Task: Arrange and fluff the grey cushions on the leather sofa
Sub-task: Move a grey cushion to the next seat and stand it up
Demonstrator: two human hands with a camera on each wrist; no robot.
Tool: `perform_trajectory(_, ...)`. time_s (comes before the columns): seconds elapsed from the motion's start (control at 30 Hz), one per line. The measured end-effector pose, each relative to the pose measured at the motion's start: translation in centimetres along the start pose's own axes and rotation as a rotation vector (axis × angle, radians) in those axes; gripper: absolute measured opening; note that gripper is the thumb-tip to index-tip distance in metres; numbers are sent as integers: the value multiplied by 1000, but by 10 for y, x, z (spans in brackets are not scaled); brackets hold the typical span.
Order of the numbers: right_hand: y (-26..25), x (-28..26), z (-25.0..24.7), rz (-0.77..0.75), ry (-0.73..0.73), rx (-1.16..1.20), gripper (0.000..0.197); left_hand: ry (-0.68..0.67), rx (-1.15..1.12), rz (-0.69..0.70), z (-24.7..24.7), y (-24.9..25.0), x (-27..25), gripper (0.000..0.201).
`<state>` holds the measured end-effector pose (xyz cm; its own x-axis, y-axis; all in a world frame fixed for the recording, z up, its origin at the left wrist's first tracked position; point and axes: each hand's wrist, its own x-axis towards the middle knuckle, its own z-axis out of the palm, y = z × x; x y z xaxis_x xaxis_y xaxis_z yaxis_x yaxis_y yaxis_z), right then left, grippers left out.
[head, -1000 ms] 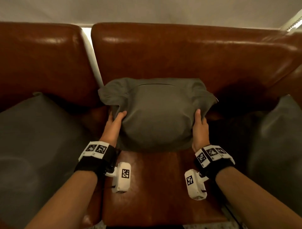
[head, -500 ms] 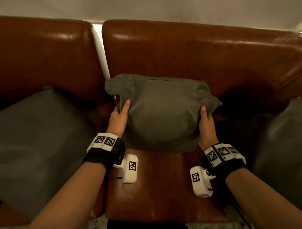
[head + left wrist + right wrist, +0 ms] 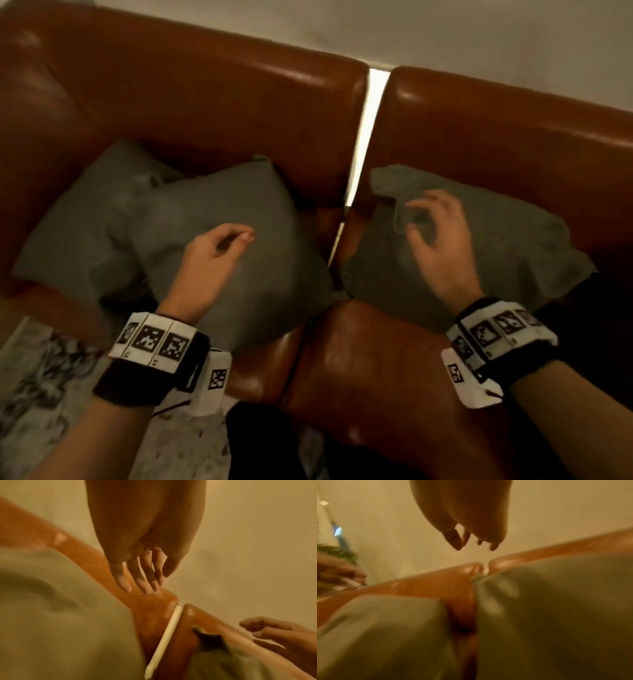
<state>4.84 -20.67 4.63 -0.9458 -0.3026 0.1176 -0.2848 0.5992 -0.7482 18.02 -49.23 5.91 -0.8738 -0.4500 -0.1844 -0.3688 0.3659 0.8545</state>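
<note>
Head view, nearest first: both forearms reach in from the bottom edge, each with a marker band at the wrist, and neither of the hands holds anything. The left hand (image 3: pixel 212 255) hovers over the front left cushion (image 3: pixel 239 260), fingers loosely bent and the thumb close to the fingertips, with nothing between them; the left wrist view shows its fingers (image 3: pixel 123 582) fairly straight and slack above the sofa back. The right hand (image 3: pixel 436 246) hangs over the right cushion (image 3: pixel 496 250), fingers spread and curved like a claw, released, and whether the tips touch the fabric I cannot tell. That cushion leans against the right backrest of the sofa (image 3: pixel 205 113), its near left corner folded and creased. The front left cushion overlaps a rear cushion (image 3: pixel 89 212) behind it, both tilted against the left backrest. The likeliest trouble, as I judge it, is the slick leather: a hard pat or a one-sided squeeze could send a leaning cushion sliding down the seat (image 3: pixel 359 370) or tipping forward toward the rug (image 3: pixel 41 383), since the front left one already sits close to the seat edge. Pulling that one out carelessly could drag the rear one askew. The creased corner may stay flat if only the middle is plumped. Both wrist views are blurred, so fine contact is hard to read.
</note>
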Motion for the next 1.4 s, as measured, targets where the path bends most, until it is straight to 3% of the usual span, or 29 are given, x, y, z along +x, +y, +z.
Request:
perform_trajectory(0.13, -41, -25, 106, -32, -312, 13, 26, 122, 163, -90, -90, -63, 7, 17)
perform_trajectory(0.23, -60, -50, 162, 52, -401, 14, 31, 252, 284, -146, -135, -103, 31, 30)
perform_trajectory(0.33, -76, -80, 211, 314, -311, 3, 44, 229, 201, -192, -165, -135, 63, 59)
perform_trajectory(0.43, -84, -106, 248, 613, -198, 20, 65, 76, 12, -293, -175, -156, 86, 69)
perform_trajectory(0.53, -93, -122, 272, 1014, -38, 367, 94, -110, -118, -356, -169, -163, 106, 81)
perform_trajectory(0.6, -100, -125, 282, 1171, 43, 646, 111, -193, -124, -340, -160, -167, 115, 85)
perform_trajectory(0.63, -103, -124, 285, 1209, 62, 744, 109, -204, -120, -334, -156, -167, 117, 85)
perform_trajectory(0.77, -106, -116, 281, 1246, 132, 896, 96, -139, -117, -225, -148, -166, 119, 51)
perform_trajectory(0.93, -101, -105, 248, 1131, 152, 926, 105, -132, 301, 2, -165, -117, 118, 35)
perform_trajectory(0.97, -99, -102, 236, 1094, 136, 915, 104, -116, 372, 78, -171, -100, 118, 42)
perform_trajectory(1.0, -102, -96, 221, 1054, 124, 916, 97, -98, 425, 139, -178, -85, 121, 50)
perform_trajectory(1.07, -108, -80, 187, 1016, 108, 947, 60, -63, 443, 213, -186, -64, 136, 57)
perform_trajectory(1.1, -108, -70, 171, 1000, 102, 984, 42, -84, 406, 211, -187, -60, 148, 55)
perform_trajectory(1.13, -112, -58, 158, 972, 90, 1024, 37, -142, 332, 192, -187, -62, 162, 49)
perform_trajectory(1.2, -111, -38, 144, 943, 10, 1010, 45, -291, 198, 103, -177, -77, 187, 42)
perform_trajectory(1.27, -112, -25, 144, 972, -23, 952, 50, -361, 188, 48, -159, -96, 199, 51)
perform_trajectory(1.4, -108, -34, 142, 1007, 126, 1022, 42, -328, 191, 25, -134, -102, 195, 82)
